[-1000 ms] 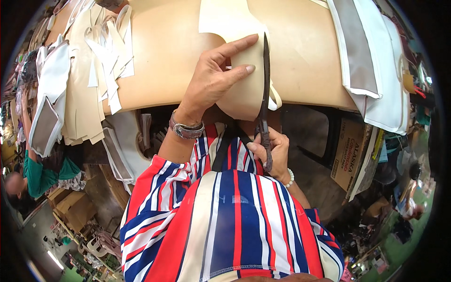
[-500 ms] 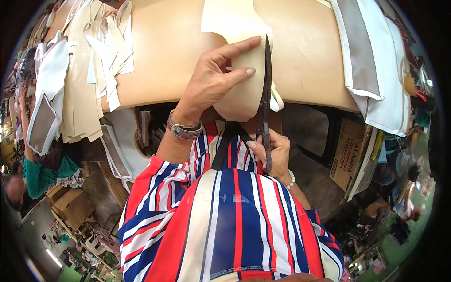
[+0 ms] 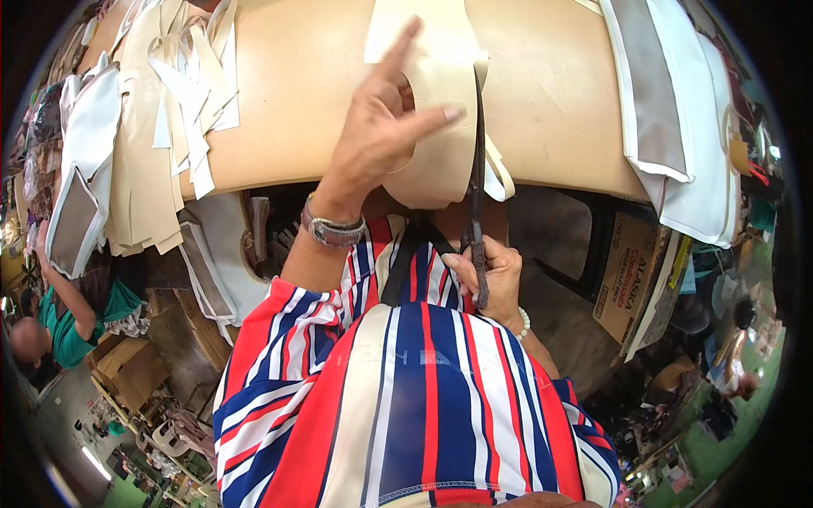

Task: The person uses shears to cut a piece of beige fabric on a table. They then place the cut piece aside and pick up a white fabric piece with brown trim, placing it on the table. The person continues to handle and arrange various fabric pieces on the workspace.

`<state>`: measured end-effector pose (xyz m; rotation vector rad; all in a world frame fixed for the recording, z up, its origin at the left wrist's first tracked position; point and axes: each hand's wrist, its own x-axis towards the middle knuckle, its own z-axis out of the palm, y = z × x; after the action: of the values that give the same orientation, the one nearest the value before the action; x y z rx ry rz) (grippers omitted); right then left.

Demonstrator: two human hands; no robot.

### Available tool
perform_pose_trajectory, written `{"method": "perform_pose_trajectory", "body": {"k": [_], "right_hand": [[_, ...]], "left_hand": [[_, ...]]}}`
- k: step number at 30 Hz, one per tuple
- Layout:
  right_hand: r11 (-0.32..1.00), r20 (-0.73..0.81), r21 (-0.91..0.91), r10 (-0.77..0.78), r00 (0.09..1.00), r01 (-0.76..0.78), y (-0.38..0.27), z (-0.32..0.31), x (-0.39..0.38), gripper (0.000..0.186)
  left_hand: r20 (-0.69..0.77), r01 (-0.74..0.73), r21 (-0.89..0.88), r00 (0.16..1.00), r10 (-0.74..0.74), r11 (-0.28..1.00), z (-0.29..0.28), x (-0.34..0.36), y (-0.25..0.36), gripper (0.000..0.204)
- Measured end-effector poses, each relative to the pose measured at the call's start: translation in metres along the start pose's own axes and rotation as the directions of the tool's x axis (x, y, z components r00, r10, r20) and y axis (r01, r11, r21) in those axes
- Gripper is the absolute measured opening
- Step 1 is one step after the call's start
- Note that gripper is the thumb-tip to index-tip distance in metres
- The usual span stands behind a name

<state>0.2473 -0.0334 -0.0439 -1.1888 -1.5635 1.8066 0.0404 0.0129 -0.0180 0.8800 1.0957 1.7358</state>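
Note:
A cream sheet (image 3: 442,157) of leather-like material lies on the tan tabletop, and its rounded near end hangs over the edge. My left hand (image 3: 373,131) is over the sheet's left side, index finger and thumb spread apart; whether it touches the sheet I cannot tell. My right hand (image 3: 495,275) is closed round the handles of long dark scissors (image 3: 477,190) below the table edge. Their blades point away from me along the sheet's right edge. A narrow curled cream strip (image 3: 500,173) hangs just right of the blades.
Cream and white offcut strips (image 3: 196,93) are heaped on the table's left. White-edged grey panels (image 3: 648,93) lie over its right end. Below on the right stands a cardboard box (image 3: 627,271). A person in a green top (image 3: 80,317) is at far left.
My left index finger has swung up and leftward, away from the blades. The cream sheet has shifted slightly, and the strip beside the scissors hangs a little differently. My right hand has barely moved.

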Motion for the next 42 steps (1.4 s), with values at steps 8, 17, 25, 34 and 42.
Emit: {"method": "perform_pose_trajectory", "body": {"k": [8,17,25,34,42], "right_hand": [[0.997,0.042,-0.055,-0.054,0.998,0.057,0.004,-0.005,-0.001,0.029],[1.000,0.057,0.013,-0.006,0.998,0.005,0.000,-0.003,0.007,0.030],[1.000,0.041,-0.019,-0.001,0.999,0.002,-0.002,0.000,0.009,0.030],[1.000,0.018,-0.021,0.009,1.000,-0.009,0.005,0.002,0.007,0.031],[0.999,0.014,0.019,0.039,0.999,-0.040,-0.001,0.004,0.006,0.031]], "left_hand": [[-0.117,0.019,0.002,0.993,-0.019,1.000,-0.012,0.016,0.002,0.064],[-0.124,-0.090,0.110,0.987,0.104,0.990,-0.007,-0.002,-0.003,0.061],[-0.127,-0.065,0.153,0.988,0.085,0.986,-0.012,-0.003,-0.005,0.061],[-0.134,-0.074,0.164,0.986,0.097,0.984,-0.013,-0.003,-0.008,0.060],[-0.128,-0.048,0.145,0.990,0.067,0.988,-0.014,-0.005,-0.010,0.060]]}}
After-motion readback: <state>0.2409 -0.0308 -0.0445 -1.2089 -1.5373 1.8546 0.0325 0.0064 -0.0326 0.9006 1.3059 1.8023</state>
